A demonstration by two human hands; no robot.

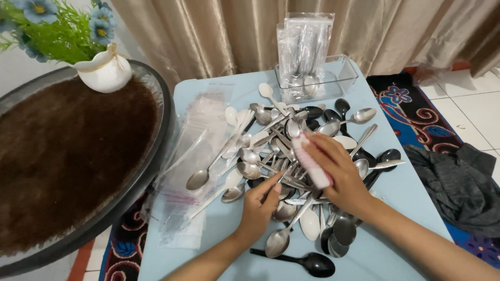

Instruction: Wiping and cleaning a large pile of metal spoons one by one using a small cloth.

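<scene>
A heap of metal, white and black spoons (pixel 291 156) lies on a light blue table (pixel 385 244). My right hand (pixel 338 171) rests over the heap, closed around a clear plastic bag (pixel 311 161) with a spoon inside, its bowl end pointing away from me. My left hand (pixel 259 205) reaches into the near side of the heap, fingertips on the handle of a metal spoon (pixel 285 179). A black spoon (pixel 307 262) lies alone near the front edge.
A stack of empty clear bags (pixel 195 145) lies left of the heap. A clear box (pixel 317 78) with bagged spoons stands at the back. A round brown tray (pixel 73 156) with a white flower vase (pixel 104 70) sits left. Dark cloth (pixel 458 182) lies on the floor, right.
</scene>
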